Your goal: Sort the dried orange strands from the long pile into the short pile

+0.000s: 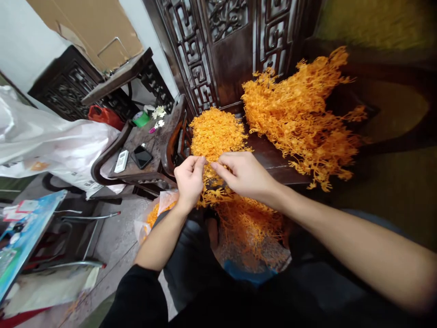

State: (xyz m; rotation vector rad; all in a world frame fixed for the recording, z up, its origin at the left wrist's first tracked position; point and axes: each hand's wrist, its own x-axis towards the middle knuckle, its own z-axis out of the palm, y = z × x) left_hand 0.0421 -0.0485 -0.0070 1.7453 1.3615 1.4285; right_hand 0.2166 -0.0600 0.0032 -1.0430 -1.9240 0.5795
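An orange plastic sprig (213, 193), pinched between the left hand (189, 178) and the right hand (244, 175) above the lap, seems mid-separation, so next likely comes a steady tug apart, with the small clipped pile (213, 132) and big branch heap (300, 118) behind on the dark bench (273, 159); no legible writing.

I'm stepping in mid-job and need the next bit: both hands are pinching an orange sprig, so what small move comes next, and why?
Probably pull the hands apart to split the orange sprig. The left hand and right hand pinch it side by side, above a heap of small orange pieces, with the big unsorted orange branches lying to the right.
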